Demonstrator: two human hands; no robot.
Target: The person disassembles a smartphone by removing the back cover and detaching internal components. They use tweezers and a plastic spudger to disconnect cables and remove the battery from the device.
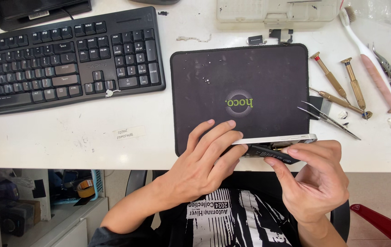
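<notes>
Head view: at the near edge of the white worktable (90, 146), both hands hold a slim silver-edged phone (275, 140) with its dark inner side open. The left hand (202, 167) grips its left end, fingers curled over the top. The right hand (316, 178) pinches the phone's dark underside between thumb and fingers. Beyond lies a black rectangular work mat (241, 73); steel tweezers (328, 120) and brass-handled screwdrivers (339, 87) lie right, a black keyboard (62, 59) far left.

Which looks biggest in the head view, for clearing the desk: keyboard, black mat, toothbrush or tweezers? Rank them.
1. Keyboard, cut off at the left edge.
2. Black mat.
3. Toothbrush.
4. Tweezers.
</notes>
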